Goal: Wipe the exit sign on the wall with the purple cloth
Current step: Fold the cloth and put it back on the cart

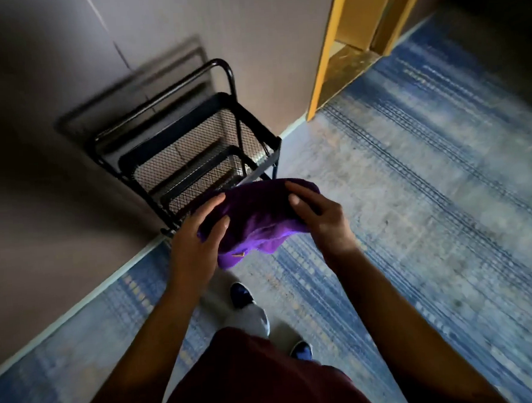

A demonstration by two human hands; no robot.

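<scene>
Head view, inspector A: The purple cloth [256, 220] is off the floor, held between both hands just in front of the black mesh cart [190, 150], which stands against the wall [155, 36]. Exit sign: not in view.

Inspector B: State of each grip?

A: Left hand [195, 243] is closed on the cloth's left end, thumb over the top, fingers tucked beneath. Right hand [318, 216] pinches the right end, fingertips on the upper fold. Neither hand holds anything else.

B: Handling properties?

A: Judged soft and light; it sags and bunches between the hands, with a corner drooping below the left hand. No stiffness, nothing fragile. It should not slip, being a napped fabric by its look.

B: Recommended hold for wiping?

A: Fold or wad it into a pad and hold it from behind in one palm, loose corners gathered in, so a flat face meets the sign.

B: Progress?

A: Cloth in hand; wiping not yet begun, in my judgement.
</scene>
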